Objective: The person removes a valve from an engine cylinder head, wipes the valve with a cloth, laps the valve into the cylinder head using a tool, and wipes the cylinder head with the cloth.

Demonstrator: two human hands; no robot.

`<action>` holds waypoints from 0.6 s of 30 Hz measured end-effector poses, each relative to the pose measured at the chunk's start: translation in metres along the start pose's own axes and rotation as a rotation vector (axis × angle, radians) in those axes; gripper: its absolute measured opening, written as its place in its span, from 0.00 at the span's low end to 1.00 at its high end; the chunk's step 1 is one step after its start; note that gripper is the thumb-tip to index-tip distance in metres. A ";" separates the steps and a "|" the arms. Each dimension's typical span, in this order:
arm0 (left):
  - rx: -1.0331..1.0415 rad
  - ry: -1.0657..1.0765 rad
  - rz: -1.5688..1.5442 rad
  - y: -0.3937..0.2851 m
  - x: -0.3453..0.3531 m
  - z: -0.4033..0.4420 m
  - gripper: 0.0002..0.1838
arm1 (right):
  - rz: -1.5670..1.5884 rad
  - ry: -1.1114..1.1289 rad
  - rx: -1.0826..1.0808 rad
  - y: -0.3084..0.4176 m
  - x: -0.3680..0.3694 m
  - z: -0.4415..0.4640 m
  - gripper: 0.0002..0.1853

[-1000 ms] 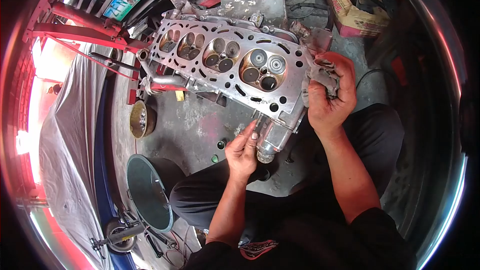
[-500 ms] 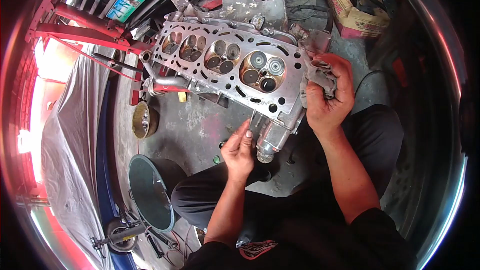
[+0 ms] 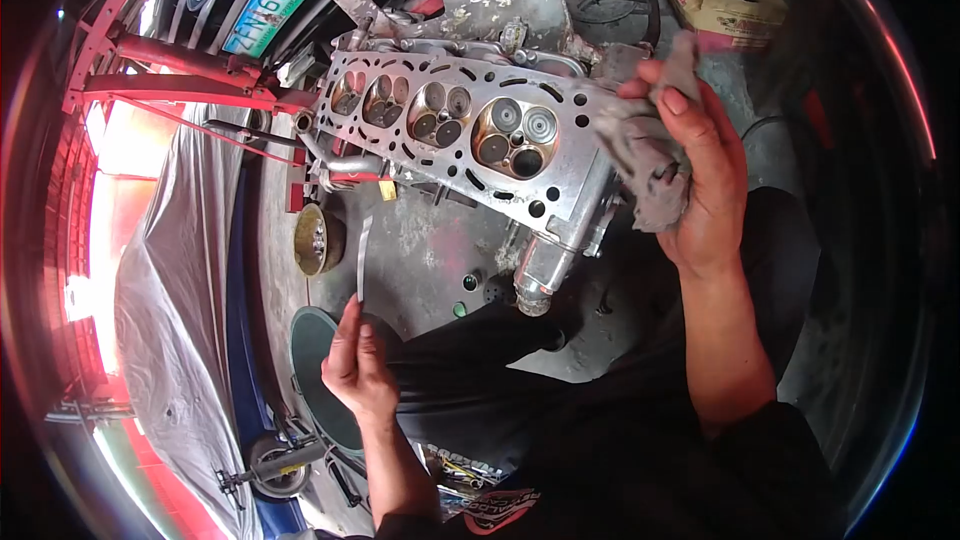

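Observation:
An aluminium cylinder head point(image 3: 465, 140) lies with its combustion face up, showing round chambers with valves and several dark holes. My left hand point(image 3: 362, 370) is closed on a thin, slightly bent metal strip point(image 3: 363, 255). It holds the strip upright, apart from the head and to its lower left. In my right hand point(image 3: 710, 170) is a crumpled grey rag point(image 3: 655, 175), gripped between thumb and fingers. The rag is at the near right end of the head; whether it touches the metal is unclear. A cylindrical housing point(image 3: 545, 265) sticks out from the head's near edge.
A pale, worn metal frame point(image 3: 480, 10) stands behind the head. Red steel beams point(image 3: 200, 88) run in from the left, before a car's number plate point(image 3: 270, 8). A bowl point(image 3: 318, 250) of small parts and a dark bucket point(image 3: 312, 360) stand left. A torn carton point(image 3: 725, 10) sits back right.
My left hand has moved left and down, drawing the metal strip away from the head's near edge. My right hand has shifted right and turned, with the rag more spread out.

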State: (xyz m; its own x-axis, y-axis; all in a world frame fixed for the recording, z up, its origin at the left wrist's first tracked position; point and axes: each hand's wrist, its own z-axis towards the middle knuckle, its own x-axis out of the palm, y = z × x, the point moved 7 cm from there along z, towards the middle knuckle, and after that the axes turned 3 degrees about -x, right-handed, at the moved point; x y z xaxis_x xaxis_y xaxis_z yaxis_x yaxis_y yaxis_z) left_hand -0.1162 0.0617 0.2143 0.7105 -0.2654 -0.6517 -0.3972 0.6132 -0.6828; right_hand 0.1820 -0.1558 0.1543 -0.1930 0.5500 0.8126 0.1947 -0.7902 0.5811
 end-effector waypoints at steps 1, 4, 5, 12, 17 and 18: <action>0.156 0.075 0.147 -0.037 0.013 0.002 0.17 | -0.036 0.021 0.033 -0.002 0.009 -0.003 0.17; 0.717 0.383 0.288 -0.124 0.068 0.005 0.20 | -0.184 0.187 0.012 -0.014 0.036 -0.016 0.14; 0.721 0.384 0.292 -0.140 0.073 0.012 0.20 | -0.182 0.178 -0.018 -0.022 0.037 -0.019 0.12; 1.044 0.358 0.812 -0.196 0.066 0.062 0.27 | -0.174 -0.157 -0.100 0.001 -0.026 0.019 0.12; 1.156 0.566 1.188 -0.228 0.089 0.062 0.21 | -0.131 -0.309 -0.354 -0.008 -0.044 0.026 0.12; 1.216 0.661 1.268 -0.224 0.099 0.058 0.21 | -0.129 -0.310 -0.343 -0.014 -0.042 0.023 0.12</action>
State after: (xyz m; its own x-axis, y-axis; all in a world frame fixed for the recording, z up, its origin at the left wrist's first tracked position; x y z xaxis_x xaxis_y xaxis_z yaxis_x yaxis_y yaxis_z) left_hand 0.0774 -0.0587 0.3221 -0.0642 0.6859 -0.7248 0.3477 0.6962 0.6280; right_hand 0.2096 -0.1615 0.1137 0.1117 0.6628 0.7404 -0.1503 -0.7253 0.6719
